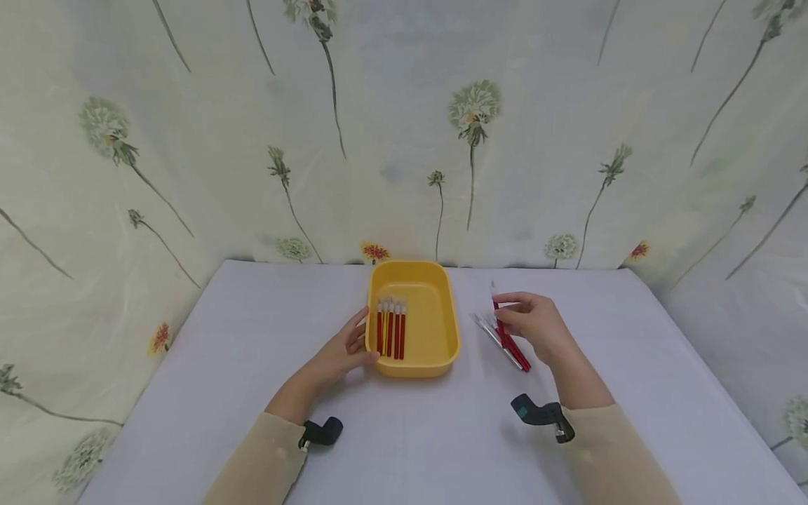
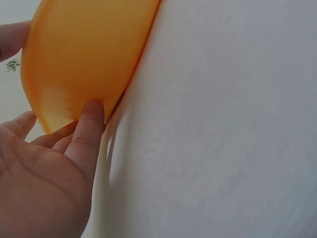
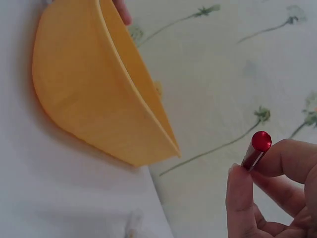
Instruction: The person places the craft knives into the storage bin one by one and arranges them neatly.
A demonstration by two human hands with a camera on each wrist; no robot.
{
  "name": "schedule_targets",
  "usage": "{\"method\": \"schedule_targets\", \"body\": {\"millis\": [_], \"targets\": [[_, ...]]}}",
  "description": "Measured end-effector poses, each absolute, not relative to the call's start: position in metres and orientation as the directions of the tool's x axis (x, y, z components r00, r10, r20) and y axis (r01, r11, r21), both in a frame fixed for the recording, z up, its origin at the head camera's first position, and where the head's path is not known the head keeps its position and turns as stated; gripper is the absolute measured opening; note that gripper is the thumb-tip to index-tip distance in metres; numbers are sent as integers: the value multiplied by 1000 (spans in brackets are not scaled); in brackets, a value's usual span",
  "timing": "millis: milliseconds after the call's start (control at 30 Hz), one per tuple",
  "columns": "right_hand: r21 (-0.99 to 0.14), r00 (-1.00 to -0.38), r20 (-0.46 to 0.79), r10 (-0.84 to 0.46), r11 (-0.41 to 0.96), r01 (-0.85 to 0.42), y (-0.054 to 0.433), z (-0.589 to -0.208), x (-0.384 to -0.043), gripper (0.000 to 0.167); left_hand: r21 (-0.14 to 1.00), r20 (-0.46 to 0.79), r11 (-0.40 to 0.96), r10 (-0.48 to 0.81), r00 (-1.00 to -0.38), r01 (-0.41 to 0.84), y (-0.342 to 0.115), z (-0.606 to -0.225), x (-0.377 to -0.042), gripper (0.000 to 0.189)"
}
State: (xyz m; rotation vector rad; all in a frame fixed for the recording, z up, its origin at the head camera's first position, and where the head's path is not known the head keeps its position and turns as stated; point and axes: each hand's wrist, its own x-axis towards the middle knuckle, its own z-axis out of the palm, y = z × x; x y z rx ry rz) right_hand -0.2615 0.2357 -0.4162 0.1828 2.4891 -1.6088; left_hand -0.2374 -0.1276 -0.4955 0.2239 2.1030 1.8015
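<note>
My left hand (image 1: 344, 348) grips the left side of a yellow plastic tray (image 1: 432, 367), its thumb at the near corner of the rim. The left wrist view has its fingers (image 2: 88, 131) against the tray's outer wall (image 2: 94, 54). Inside, along the left, several slim paintbrushes (image 1: 395, 335) lie side by side, red except for a yellow one, pale tips pointing away. Right of the tray, my right hand (image 1: 535, 324) pinches a red paintbrush (image 3: 258, 146) between thumb and fingers, tip up. Below that hand lies a small pile of red and silver brushes (image 1: 514, 356).
A white cloth covers the table (image 1: 404, 435), whose far edge meets a curtain (image 1: 391, 140) printed with dandelions. Each wrist wears a black camera mount (image 1: 543, 412) that juts inward over the table.
</note>
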Motion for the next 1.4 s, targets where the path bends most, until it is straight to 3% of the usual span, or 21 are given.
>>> {"method": "schedule_targets", "body": {"millis": [700,1233,1400], "targets": [[-929,-963,-256,-78,295,224,153,-431,-277,35,978,-177,168,351,-919,-124,-129,-497,-239,95],[-929,-963,-257,-84,297,222,106,-439,-284,29,978,-170,177,361,-917,-112,-129,-497,-240,94],[-913,-967,-244,-77,355,202,97,-448,-287,27,981,-158,162,372,-915,-104,-130,-498,-239,93]]}}
